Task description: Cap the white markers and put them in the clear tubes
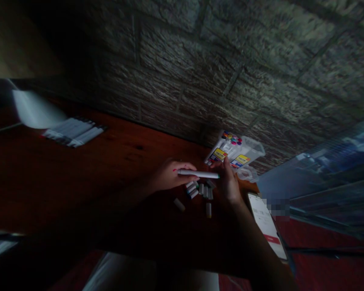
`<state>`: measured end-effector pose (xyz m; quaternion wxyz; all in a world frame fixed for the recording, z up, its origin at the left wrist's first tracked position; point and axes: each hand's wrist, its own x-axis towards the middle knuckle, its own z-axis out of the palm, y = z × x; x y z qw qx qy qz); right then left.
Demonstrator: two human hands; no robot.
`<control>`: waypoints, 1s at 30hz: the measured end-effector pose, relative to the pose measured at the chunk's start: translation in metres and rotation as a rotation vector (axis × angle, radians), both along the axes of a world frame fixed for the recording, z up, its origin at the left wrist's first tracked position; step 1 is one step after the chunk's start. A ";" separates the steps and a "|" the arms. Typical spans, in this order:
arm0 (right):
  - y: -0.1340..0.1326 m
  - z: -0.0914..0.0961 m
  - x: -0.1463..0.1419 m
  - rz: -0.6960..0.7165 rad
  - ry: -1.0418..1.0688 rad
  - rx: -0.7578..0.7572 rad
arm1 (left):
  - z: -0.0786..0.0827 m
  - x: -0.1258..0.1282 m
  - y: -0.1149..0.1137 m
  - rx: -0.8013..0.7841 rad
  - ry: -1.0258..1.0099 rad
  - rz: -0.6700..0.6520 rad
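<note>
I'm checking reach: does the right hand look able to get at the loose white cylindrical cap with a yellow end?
Probably yes: the cap lies close to the right hand, with nothing visible between them.

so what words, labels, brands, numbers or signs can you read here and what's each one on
No text is clear enough to quote.
Yellow labels on the clear plastic box: print too small and blurred to read.
Phone: a row of digits, too faint to be sure of; any wording on its red bar is too small.
White marker in the left hand: no lettering visible.
</note>
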<state>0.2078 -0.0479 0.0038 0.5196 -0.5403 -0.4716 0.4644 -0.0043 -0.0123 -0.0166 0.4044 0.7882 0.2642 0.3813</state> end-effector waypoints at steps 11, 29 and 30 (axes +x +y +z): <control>0.002 -0.008 0.000 -0.043 0.091 0.078 | 0.000 0.001 0.002 -0.045 -0.099 0.208; 0.007 0.001 0.001 -0.043 0.530 0.069 | 0.003 0.003 0.008 -0.366 -0.178 0.178; 0.007 0.002 0.001 -0.036 0.531 0.070 | 0.003 0.003 0.009 -0.379 -0.190 0.195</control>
